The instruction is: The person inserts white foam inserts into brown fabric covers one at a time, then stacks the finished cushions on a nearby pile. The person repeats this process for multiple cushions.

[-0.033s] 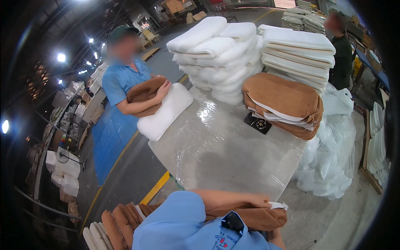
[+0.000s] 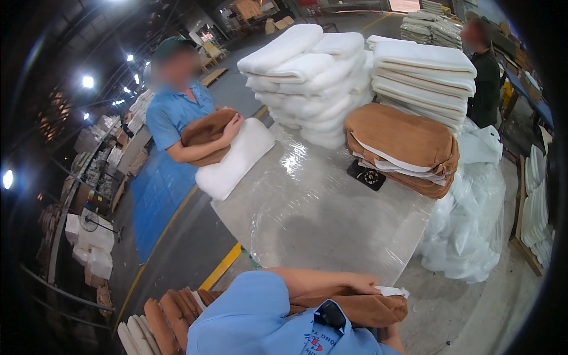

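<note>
Factory floor in grey concrete, with a yellow painted line (image 2: 222,266) crossing it, surrounds a work table wrapped in shiny clear plastic film (image 2: 307,219). At the near edge of that table, low in the head view, lies a tan-brown fabric cushion cover with a white foam edge showing at its end (image 2: 361,307). The left hand (image 2: 355,283) rests flat on top of this cover, fingers stretched out and pressing down rather than curled around it. The right hand (image 2: 387,334) is mostly hidden beneath the cover and the blue shirt, so I cannot tell how open it is.

Further up the table sits a small black tool with a dial face (image 2: 367,176), just beside a stack of finished tan-brown covered cushions (image 2: 402,148). Behind them rise piles of bare white foam pads (image 2: 307,77). Across the table, a co-worker in a blue shirt (image 2: 174,115) hugs a brown cover over a white foam pad (image 2: 236,157).
</note>
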`<action>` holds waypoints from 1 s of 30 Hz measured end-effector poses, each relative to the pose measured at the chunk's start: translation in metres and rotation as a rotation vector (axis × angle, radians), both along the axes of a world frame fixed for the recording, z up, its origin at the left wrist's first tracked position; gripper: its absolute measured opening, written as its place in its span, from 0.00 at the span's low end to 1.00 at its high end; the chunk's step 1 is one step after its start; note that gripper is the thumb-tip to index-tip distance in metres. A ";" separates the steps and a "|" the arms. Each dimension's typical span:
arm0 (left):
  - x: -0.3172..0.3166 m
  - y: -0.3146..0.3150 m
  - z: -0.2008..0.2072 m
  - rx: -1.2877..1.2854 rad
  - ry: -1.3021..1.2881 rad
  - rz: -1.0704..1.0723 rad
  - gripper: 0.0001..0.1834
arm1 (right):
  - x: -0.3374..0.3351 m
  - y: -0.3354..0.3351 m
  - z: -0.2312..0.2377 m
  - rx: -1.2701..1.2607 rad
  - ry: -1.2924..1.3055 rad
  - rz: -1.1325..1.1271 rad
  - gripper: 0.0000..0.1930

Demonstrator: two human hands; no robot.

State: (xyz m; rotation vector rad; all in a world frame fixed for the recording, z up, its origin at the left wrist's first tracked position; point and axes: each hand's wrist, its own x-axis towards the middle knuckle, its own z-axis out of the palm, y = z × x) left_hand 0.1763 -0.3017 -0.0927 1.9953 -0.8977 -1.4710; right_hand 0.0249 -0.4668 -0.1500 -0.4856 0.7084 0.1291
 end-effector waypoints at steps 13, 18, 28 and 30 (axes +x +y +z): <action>-0.010 0.013 0.028 -0.042 -0.278 0.407 0.18 | 0.012 -0.002 -0.004 -0.019 0.043 0.007 0.31; 0.003 0.020 0.011 -0.085 -0.448 0.383 0.17 | 0.023 0.003 -0.003 -0.009 0.062 0.018 0.31; 0.013 0.052 0.006 -0.057 -0.209 0.357 0.27 | 0.013 0.002 -0.006 -0.026 0.058 -0.039 0.31; 0.011 0.069 -0.004 0.004 -0.153 0.361 0.31 | 0.011 0.000 -0.013 -0.010 0.055 -0.049 0.31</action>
